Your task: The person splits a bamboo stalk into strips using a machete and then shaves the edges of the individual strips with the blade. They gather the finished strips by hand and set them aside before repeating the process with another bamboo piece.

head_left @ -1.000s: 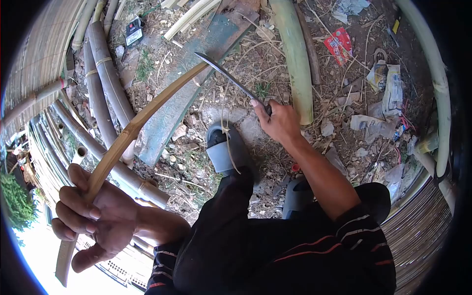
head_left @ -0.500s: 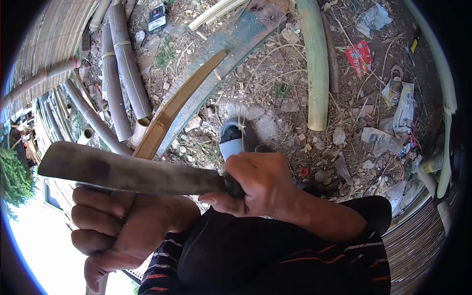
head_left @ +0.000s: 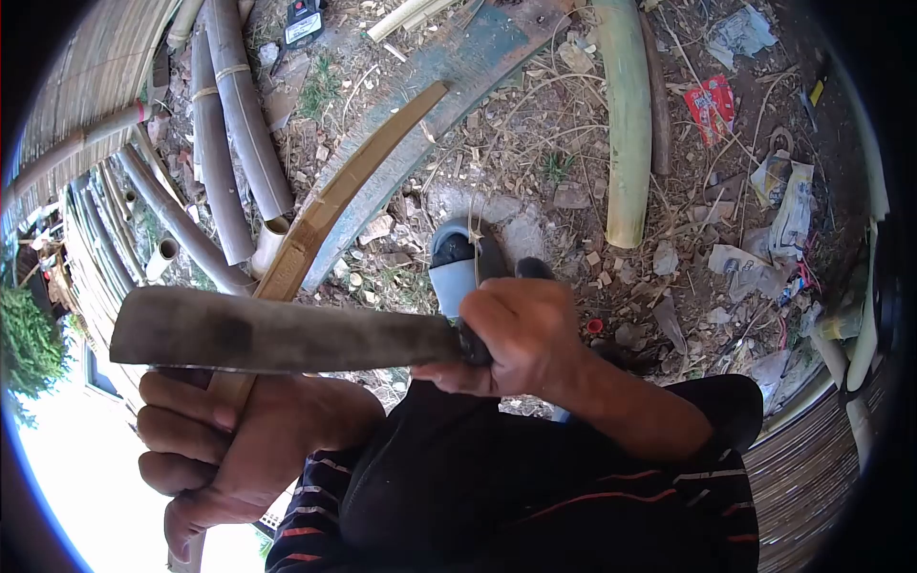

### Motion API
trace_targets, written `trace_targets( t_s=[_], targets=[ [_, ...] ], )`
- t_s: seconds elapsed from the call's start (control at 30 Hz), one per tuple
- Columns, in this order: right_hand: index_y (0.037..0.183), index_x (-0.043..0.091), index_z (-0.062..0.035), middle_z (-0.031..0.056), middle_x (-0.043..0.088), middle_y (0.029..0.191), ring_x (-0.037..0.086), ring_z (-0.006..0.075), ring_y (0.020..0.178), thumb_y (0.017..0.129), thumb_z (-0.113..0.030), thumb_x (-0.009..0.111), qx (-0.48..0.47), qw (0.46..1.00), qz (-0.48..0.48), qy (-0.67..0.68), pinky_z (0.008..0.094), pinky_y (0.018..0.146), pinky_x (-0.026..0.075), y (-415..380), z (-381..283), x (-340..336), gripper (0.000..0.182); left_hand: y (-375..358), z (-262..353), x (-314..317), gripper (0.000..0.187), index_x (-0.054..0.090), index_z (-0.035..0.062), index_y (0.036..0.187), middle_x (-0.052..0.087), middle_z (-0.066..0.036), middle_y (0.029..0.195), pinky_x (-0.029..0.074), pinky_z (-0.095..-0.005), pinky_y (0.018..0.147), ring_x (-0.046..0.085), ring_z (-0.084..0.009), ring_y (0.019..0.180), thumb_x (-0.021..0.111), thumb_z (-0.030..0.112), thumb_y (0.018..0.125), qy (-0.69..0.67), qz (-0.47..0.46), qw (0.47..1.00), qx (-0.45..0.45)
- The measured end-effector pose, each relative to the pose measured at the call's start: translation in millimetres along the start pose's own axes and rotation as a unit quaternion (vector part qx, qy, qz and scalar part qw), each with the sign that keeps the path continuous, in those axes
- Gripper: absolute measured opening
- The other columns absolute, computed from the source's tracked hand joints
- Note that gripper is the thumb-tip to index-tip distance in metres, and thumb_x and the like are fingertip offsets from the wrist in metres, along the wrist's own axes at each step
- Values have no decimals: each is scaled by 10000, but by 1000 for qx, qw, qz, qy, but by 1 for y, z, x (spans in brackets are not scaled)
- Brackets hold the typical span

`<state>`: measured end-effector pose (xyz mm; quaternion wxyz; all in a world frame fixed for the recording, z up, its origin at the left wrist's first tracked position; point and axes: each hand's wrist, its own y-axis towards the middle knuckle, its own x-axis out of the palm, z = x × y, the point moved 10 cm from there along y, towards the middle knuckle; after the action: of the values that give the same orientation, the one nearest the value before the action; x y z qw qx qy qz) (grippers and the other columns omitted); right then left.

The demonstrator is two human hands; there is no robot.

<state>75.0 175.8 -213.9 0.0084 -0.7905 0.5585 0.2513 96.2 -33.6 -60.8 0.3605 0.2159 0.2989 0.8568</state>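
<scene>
My right hand (head_left: 523,334) grips the dark handle of a machete (head_left: 287,334), whose broad grey blade points left, flat side showing. Under the blade runs a split bamboo strip (head_left: 330,205), brown on its inner face, reaching up and away to the right. My left hand (head_left: 253,439) is wrapped round the near end of this strip, fingers curled, close below the blade's lower edge. The blade crosses over the strip just beyond the left fingers and hides part of it. The strip's far part overlaps a worn blue-green board (head_left: 382,177).
Dark bamboo poles (head_left: 244,115) lie at the upper left. A thick green bamboo pole (head_left: 626,134) lies right of the board. Wood chips cover the ground, with a red wrapper (head_left: 709,110) and plastic scraps (head_left: 791,210) at right. A sandalled foot (head_left: 455,272) stands ahead.
The machete and my right hand have shifted right and the blade sits slightly tilted differently. My left hand stays on the strip. The view has moved a little.
</scene>
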Motion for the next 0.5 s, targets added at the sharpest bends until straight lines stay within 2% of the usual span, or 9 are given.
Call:
trace_targets(
  t_s=[0.03,0.1,0.13,0.17,0.23,0.3,0.37,0.43,0.5],
  targets=[
    [630,516,-98,68,480,514,555,225,417,862,-571,746,51,998,6,-34,368,392,430,-4,35,16,575,-1,2,4,652,239,212,564,194,47,493,268,-304,609,254,-108,481,390,643,1029,23,-5,1000,11],
    [639,521,-94,73,515,529,572,227,426,866,-568,743,192,974,-74,-94,376,384,420,9,85,26,570,5,-2,-3,658,226,214,563,200,50,491,260,-302,607,256,-104,481,376,656,1027,70,28,997,26],
    [653,542,-78,90,532,511,572,240,409,890,-541,730,198,973,-94,-73,382,385,427,7,78,24,553,9,-6,-9,660,210,218,561,199,52,485,252,-303,600,249,-97,478,366,659,1026,103,56,993,16],
    [653,542,-78,90,532,511,572,240,409,890,-541,730,195,973,-96,-70,382,385,427,5,79,25,553,9,-7,-12,660,210,218,561,199,52,485,252,-303,600,249,-97,478,366,659,1026,106,58,992,19],
    [665,562,-54,105,511,470,560,271,384,923,-516,701,14,1000,-3,-10,392,394,439,1,42,8,548,10,-8,-9,664,197,220,558,201,53,484,248,-301,597,243,-93,476,353,665,1026,35,15,999,5],
    [676,580,-46,110,511,462,567,286,384,921,-532,696,38,998,31,-28,393,400,445,-3,91,12,556,10,-11,-4,666,190,220,557,200,54,485,245,-294,598,240,-92,478,345,664,1028,5,-1,1000,-12],
    [688,585,-50,113,533,484,590,288,411,900,-543,710,315,930,-90,-165,398,408,450,-13,170,24,550,13,-10,-7,667,188,220,555,197,52,484,237,-289,588,231,-92,474,342,666,1028,59,21,998,-2],
    [703,602,-38,122,535,473,595,305,420,925,-554,671,291,939,-94,-154,410,417,457,-15,159,22,566,14,-11,-6,668,185,220,557,193,51,484,231,-290,580,225,-95,470,341,672,1024,51,29,998,13],
    [731,640,-2,149,570,492,633,359,471,957,-613,573,152,985,-35,-80,457,446,490,-23,131,16,655,15,-12,-5,669,183,219,560,189,50,485,224,-291,572,219,-99,467,341,678,1020,49,21,999,-1]
  ],
)
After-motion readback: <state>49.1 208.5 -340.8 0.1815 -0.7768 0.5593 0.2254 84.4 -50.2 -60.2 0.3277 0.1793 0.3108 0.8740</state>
